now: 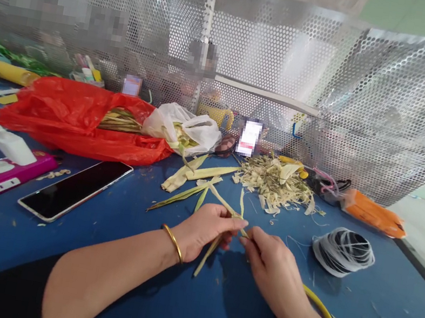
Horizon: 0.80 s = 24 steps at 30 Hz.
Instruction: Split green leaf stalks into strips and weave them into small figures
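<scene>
Over the middle of the blue table, my left hand [209,228] is closed, pinching pale green dried leaf strips [225,202] between thumb and fingers. One strip end sticks up past the fingertips and another hangs below the palm. Close beside it, my right hand [272,260] is closed too, its thumb and forefinger gripping the end of the same strips. Just beyond my left hand lie broader flat leaf pieces [210,172] and a thin pointed leaf [174,199]. Farther back is a heap of shredded leaf scraps [274,183]. Curled fingers hide part of the strips.
A red plastic bag [60,110] and a white bag [208,133] hold more leaves. A dark phone [75,189], a purple power strip [7,177], a string spool [343,251] and an orange packet [376,212] lie around. A perforated metal screen [272,54] stands behind.
</scene>
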Tool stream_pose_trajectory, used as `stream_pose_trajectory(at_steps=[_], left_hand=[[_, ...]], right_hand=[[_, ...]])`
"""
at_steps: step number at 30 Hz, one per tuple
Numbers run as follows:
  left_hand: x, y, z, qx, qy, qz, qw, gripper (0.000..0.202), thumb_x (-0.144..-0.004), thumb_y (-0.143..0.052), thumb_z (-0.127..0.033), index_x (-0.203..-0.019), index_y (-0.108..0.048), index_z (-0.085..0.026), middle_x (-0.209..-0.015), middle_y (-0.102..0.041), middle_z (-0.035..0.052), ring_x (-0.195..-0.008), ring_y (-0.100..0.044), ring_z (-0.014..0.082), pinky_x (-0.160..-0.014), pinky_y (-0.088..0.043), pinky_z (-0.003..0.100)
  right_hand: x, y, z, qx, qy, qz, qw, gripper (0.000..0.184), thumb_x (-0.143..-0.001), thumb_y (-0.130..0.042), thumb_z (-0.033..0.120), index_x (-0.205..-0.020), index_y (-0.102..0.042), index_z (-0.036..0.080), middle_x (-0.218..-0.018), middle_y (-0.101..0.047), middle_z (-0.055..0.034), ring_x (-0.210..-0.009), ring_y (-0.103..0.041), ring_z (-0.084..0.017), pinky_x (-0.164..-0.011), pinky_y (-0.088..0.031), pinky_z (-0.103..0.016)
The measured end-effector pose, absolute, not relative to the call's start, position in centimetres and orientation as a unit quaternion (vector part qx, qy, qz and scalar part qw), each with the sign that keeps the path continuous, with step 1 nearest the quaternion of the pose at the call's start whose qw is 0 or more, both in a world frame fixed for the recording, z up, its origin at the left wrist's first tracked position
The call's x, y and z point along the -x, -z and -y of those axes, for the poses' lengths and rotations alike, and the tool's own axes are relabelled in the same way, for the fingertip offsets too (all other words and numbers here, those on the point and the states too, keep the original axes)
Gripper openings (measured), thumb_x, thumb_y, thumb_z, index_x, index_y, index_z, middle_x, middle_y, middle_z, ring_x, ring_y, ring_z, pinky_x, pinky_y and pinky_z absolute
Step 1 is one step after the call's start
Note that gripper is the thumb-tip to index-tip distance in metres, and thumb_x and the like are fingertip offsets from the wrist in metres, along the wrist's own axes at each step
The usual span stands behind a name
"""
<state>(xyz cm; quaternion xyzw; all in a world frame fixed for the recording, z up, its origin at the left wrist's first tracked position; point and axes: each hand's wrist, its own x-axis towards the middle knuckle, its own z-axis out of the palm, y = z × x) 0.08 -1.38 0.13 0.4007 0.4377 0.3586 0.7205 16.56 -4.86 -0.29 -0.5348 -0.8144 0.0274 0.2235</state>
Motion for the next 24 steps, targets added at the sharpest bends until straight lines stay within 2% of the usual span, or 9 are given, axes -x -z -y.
stream_pose_trajectory(at_steps=[3, 6, 10, 13, 15, 19, 24], left_hand=[[-0.2, 0.1, 1.3, -0.450, -0.368, -0.475, 0.661, 0.025, -0.066, -0.075, -0.033, -0.075, -0.063, -0.013, -0.053, -0.049, -0.0058, -0.043, -0.034, 0.0041, -0.042, -0.023, 0.020], [0.0, 0.0, 1.0, -0.475, -0.378, -0.485, 0.630, 0.024, -0.068, -0.074, -0.034, -0.075, -0.065, -0.013, -0.055, -0.052, -0.0047, -0.043, -0.031, 0.0038, -0.043, -0.019, 0.021], [0.4, -0.4, 0.6, -0.485, -0.354, -0.462, 0.652, 0.030, -0.066, -0.074, -0.040, -0.075, -0.064, -0.013, -0.055, -0.051, -0.0045, -0.044, -0.030, 0.0039, -0.043, -0.015, 0.022], [0.6, -0.5, 0.7, -0.478, -0.324, -0.424, 0.698, 0.037, -0.067, -0.073, -0.047, -0.075, -0.063, -0.013, -0.057, -0.050, -0.0043, -0.042, -0.024, 0.0029, -0.043, -0.011, 0.023], [0.6, -0.6, 0.9, -0.477, -0.300, -0.394, 0.727, 0.042, -0.071, -0.067, -0.055, -0.074, -0.061, -0.013, -0.058, -0.051, -0.0033, -0.042, -0.024, 0.0030, -0.044, -0.009, 0.024], [0.4, -0.5, 1.6, -0.495, -0.262, -0.384, 0.735, 0.048, -0.070, -0.063, -0.062, -0.072, -0.060, -0.015, -0.056, -0.048, -0.0049, -0.042, -0.021, 0.0034, -0.045, -0.008, 0.025], [0.1, -0.5, 2.2, -0.532, -0.257, -0.406, 0.697, 0.037, -0.066, -0.069, -0.051, -0.072, -0.068, -0.014, -0.049, -0.032, -0.0083, -0.044, -0.020, 0.0057, -0.045, -0.009, 0.027]], right_hand=[[-16.4, 0.1, 5.2, 0.521, -0.055, 0.820, 0.229, 0.029, -0.094, -0.044, 0.027, -0.065, -0.046, 0.022, -0.054, -0.051, 0.0036, -0.053, -0.048, -0.013, -0.053, -0.031, -0.024], [-16.6, -0.8, 5.4, 0.516, -0.134, 0.812, 0.239, 0.032, -0.093, -0.044, 0.030, -0.063, -0.048, 0.021, -0.054, -0.049, 0.0039, -0.054, -0.045, -0.012, -0.053, -0.031, -0.023], [-17.0, -1.6, 5.0, 0.540, -0.285, 0.747, 0.262, 0.036, -0.092, -0.046, 0.041, -0.065, -0.055, 0.019, -0.058, -0.053, 0.0026, -0.058, -0.046, -0.012, -0.055, -0.034, -0.023], [-17.3, -1.6, 4.3, 0.560, -0.371, 0.660, 0.336, 0.039, -0.087, -0.051, 0.053, -0.076, -0.063, 0.018, -0.070, -0.060, -0.0007, -0.066, -0.051, -0.014, -0.060, -0.038, -0.025], [-17.3, -1.3, 4.1, 0.565, -0.429, 0.598, 0.374, 0.042, -0.082, -0.057, 0.058, -0.080, -0.065, 0.016, -0.070, -0.059, -0.0010, -0.064, -0.050, -0.014, -0.059, -0.038, -0.025], [-16.7, -0.8, 4.2, 0.521, -0.531, 0.519, 0.422, 0.040, -0.075, -0.067, 0.054, -0.070, -0.062, 0.015, -0.062, -0.055, 0.0007, -0.056, -0.044, -0.010, -0.054, -0.035, -0.023], [-16.2, -0.2, 4.5, 0.504, -0.545, 0.488, 0.460, 0.036, -0.072, -0.071, 0.049, -0.063, -0.059, 0.016, -0.058, -0.055, 0.0012, -0.055, -0.046, -0.011, -0.057, -0.036, -0.024]])
